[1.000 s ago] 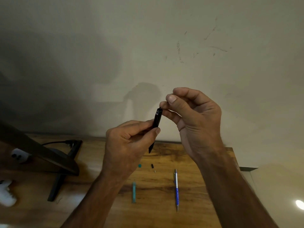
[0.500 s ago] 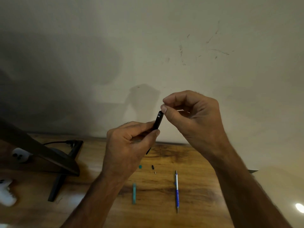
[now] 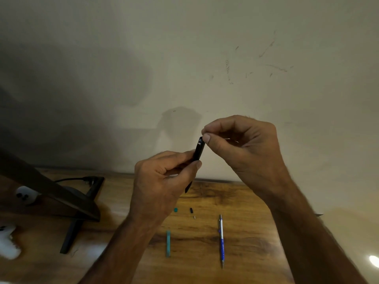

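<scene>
My left hand (image 3: pixel 162 181) grips a black pen barrel (image 3: pixel 198 149) between thumb and fingers, holding it nearly upright above the wooden desk (image 3: pixel 235 201); its tip pokes out below the hand. My right hand (image 3: pixel 242 144) pinches thumb and forefinger at the barrel's top end, and a thin pale sliver shows inside its curled fingers. What it pinches is too small to make out.
On the desk lie a blue and silver pen (image 3: pixel 221 240), a teal clip-like piece (image 3: pixel 168 243), a small teal bit (image 3: pixel 175 210), a tiny black piece (image 3: pixel 191 210) and a tiny spring-like bit (image 3: pixel 194 217). A monitor stand with a cable (image 3: pixel 82 201) stands at the left. A wall rises behind.
My right hand has shifted its fingers from curling over the barrel's top to a tight pinch at its end. The left hand and barrel stay nearly still.
</scene>
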